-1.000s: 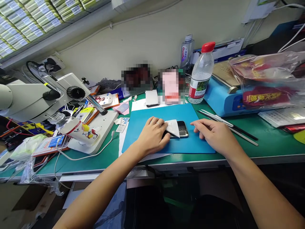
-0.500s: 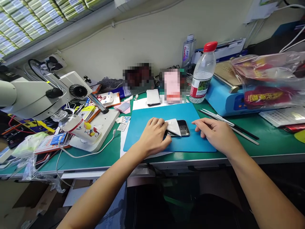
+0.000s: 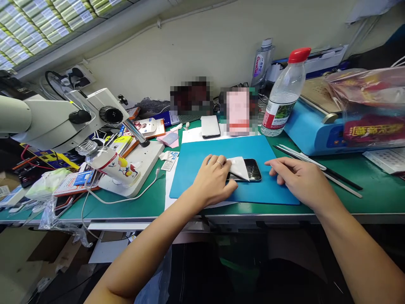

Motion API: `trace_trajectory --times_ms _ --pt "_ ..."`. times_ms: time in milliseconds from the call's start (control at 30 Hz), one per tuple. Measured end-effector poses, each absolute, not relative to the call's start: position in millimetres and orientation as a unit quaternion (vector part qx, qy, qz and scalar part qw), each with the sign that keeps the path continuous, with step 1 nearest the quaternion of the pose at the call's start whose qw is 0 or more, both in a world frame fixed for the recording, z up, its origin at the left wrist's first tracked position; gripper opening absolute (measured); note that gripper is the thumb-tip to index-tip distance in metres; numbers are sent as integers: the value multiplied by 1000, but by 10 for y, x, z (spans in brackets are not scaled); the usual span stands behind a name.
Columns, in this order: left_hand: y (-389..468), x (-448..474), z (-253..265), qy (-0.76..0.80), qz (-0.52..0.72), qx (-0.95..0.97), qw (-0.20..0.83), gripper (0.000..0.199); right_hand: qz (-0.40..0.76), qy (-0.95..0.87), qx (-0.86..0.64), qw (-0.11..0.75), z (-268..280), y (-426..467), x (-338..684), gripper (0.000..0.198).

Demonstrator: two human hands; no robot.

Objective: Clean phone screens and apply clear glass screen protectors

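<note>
A black smartphone (image 3: 255, 169) lies flat on a blue mat (image 3: 218, 147). A folded white wipe (image 3: 239, 166) covers part of its dark surface. My left hand (image 3: 213, 180), with a ring on one finger, holds the wipe against the phone, its fingers bent over the phone's left end and hiding that part. To the right of the phone, apart from it, my right hand (image 3: 299, 177) hovers over or rests at the mat's right edge. Its index finger points left, the other fingers are loosely curled, and nothing shows in it.
A microscope stand (image 3: 136, 169) and a tilted-looking decorated bottle (image 3: 110, 164) are at left, with a white cable (image 3: 126, 202). Behind the mat is a white phone-shaped item (image 3: 210, 126). A red-capped bottle (image 3: 283, 97), blue machine (image 3: 311, 131) and thin tools (image 3: 332, 175) stand or lie at right.
The camera view has turned slightly left, so everything sits farther right in the picture. Both hands, the wipe and the phone keep nearly the same places relative to each other.
</note>
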State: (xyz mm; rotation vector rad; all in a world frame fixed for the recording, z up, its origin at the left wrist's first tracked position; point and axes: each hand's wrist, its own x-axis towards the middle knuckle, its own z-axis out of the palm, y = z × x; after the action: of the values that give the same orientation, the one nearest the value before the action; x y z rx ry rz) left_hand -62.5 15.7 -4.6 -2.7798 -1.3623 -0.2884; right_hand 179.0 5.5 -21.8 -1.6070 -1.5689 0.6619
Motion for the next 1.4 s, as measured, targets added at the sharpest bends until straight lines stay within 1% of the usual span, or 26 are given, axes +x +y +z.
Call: trace_trajectory --times_ms 233,333,500,633,733,867,1100,1267,1400 --pt "-207 -723 -134 -431 -111 -895 10 49 264 -613 -633 392 -213 44 1780 43" --pt "-310 -764 -155 -433 -111 -895 14 51 264 -613 -634 390 -207 37 1777 39" --pt "-140 -605 -141 -428 -107 -898 3 49 271 -617 -628 389 -234 50 1791 37" --pt "43 -284 -126 -432 -121 -893 23 46 275 -623 -622 388 -271 68 1820 40" --pt "122 -73 -107 -433 -124 -892 36 47 277 -623 -622 386 -276 80 1837 43" --pt "159 -6 -84 -432 -122 -893 39 47 282 -619 -619 392 -262 97 1836 43" --pt "47 -477 -106 -461 -109 -879 52 45 277 -619 -621 392 -224 61 1825 40" --pt "-56 -1002 -154 -489 -94 -867 14 45 278 -624 -615 393 -201 32 1815 39" --pt "-93 -1183 -174 -479 -83 -874 -16 46 280 -626 -611 394 -219 33 1797 36"
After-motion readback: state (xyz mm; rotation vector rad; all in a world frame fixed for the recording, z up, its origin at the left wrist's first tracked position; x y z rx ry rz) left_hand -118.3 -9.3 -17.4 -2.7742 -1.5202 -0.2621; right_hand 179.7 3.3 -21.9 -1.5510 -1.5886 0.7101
